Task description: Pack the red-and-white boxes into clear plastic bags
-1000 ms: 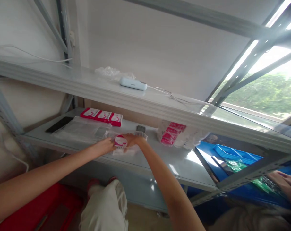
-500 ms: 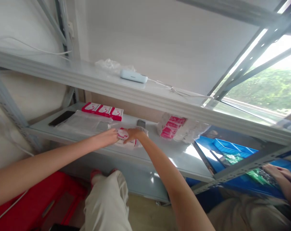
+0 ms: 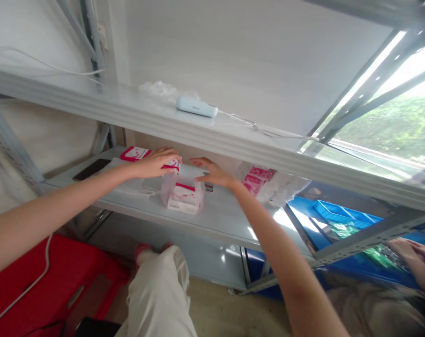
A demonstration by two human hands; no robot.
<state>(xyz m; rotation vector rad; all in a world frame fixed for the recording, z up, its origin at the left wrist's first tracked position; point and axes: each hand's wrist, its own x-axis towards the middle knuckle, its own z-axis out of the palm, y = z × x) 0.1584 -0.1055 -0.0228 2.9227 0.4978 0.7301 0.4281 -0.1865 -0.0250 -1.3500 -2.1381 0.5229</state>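
Left hand (image 3: 159, 162) and right hand (image 3: 215, 173) are moving apart above the bagged carton (image 3: 184, 199); right is spreading fingers, left's grip is remaining unclear.

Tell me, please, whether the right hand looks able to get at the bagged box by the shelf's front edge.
Probably yes: the right hand is open beside the clear bag and, apart from that bag, nothing visible blocks the box.

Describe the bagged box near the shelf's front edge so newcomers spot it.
Find the grey shelf below the pale blue device. Near its front edge, a white and pink box sits in a clear bag, farther forward than the other boxes.
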